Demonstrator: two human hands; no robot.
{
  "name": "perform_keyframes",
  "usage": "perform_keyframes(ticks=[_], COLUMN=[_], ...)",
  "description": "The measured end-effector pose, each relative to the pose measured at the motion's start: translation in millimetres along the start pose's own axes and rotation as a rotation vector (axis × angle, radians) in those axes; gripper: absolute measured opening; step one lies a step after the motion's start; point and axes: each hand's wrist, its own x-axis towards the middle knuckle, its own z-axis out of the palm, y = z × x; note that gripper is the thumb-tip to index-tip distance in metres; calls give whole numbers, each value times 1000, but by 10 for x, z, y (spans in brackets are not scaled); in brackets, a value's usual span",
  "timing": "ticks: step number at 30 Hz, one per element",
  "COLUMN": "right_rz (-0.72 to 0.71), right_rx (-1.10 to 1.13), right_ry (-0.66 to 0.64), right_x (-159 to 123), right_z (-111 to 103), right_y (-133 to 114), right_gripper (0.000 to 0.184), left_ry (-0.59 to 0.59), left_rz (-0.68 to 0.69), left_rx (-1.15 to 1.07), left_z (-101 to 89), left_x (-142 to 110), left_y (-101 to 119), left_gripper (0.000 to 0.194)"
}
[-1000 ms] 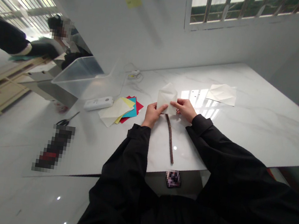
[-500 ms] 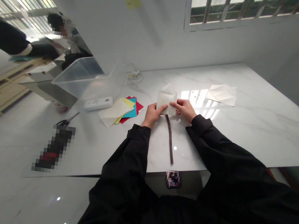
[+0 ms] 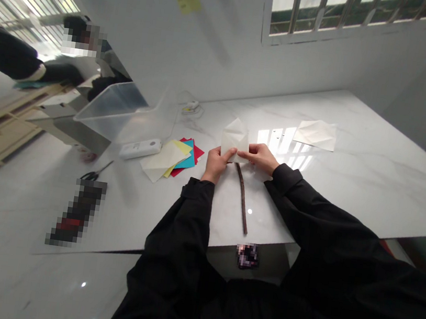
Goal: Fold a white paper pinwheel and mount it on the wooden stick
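Note:
A creased sheet of white paper (image 3: 235, 135), pointed at its top, is held up between both hands over the marble-patterned table. My left hand (image 3: 217, 164) grips its lower left part, thumb pressed on the front. With thumb and fingers closed, my right hand (image 3: 261, 158) pinches the paper at its lower right side. Fingers behind the sheet are hidden. Directly below, a thin brown stick (image 3: 243, 198) lies on the table, its upper end close under the paper.
Left of my hands lie coloured papers (image 3: 186, 162) and a white power strip (image 3: 141, 148). Scissors (image 3: 94, 174) and a blurred-out dark item (image 3: 78, 214) are further left. A clear plastic bin (image 3: 113, 108) stands behind; another white sheet (image 3: 316, 134) lies right. Co-workers sit at far left.
The paper has shifted slightly to the left. My right hand's fingertips have moved a little left and down along it; the stick stays put.

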Motion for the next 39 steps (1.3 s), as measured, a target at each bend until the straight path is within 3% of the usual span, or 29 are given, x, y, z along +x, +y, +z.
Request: perform_keyframes(ticks=[7,13,22,31,39], right_rz=[33,33,24,10,34], right_rx=[-23,-20,16,-18,47], right_ry=[54,44,51,70,73], right_x=[-27,-45,-18,-18,17], right_z=[22,25,19,10,5], right_y=[-82,-118,-76,-49,21], right_gripper=[38,42,37,43,33], left_ry=[-18,-19,-51,-34,-63], left_rz=[26,21,14,52,32], left_rx=[11,34,-27,23,-47], left_z=[12,21,18,24,25], left_x=[-2,-24,-22,-36,-40], left_y=[-23,19,32,65,78], left_gripper=[59,59,63,57,60])
